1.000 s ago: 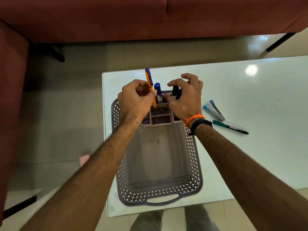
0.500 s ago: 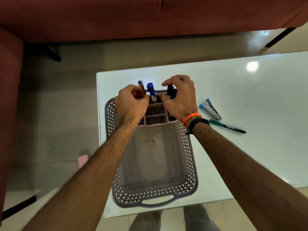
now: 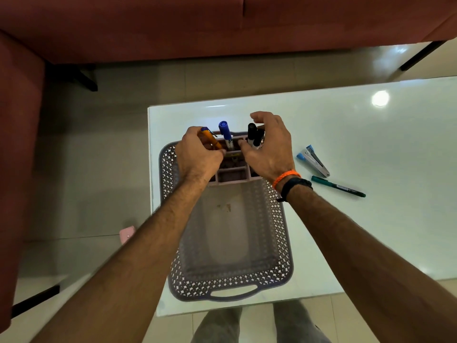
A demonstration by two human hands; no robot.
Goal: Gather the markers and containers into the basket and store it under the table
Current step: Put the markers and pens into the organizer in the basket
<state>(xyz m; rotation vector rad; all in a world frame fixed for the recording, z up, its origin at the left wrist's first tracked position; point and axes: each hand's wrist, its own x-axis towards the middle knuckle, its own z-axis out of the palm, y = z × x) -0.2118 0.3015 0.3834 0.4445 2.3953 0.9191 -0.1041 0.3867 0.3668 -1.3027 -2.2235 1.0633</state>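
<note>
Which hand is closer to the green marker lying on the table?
The right hand. It hovers by the black markers in the organizer, and the green marker lies just off its wrist side. The left hand, gripping the orange pen, is farther.

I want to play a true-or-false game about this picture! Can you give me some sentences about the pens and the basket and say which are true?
1. The green pen lies inside the basket. False: it lies on the table, right of the basket.
2. The left hand holds an orange pen. True.
3. A blue-capped marker stands in the organizer. True.
4. The stapler is in the right hand. False: it lies on the table.
5. The organizer sits at the basket's far end. True.
</note>
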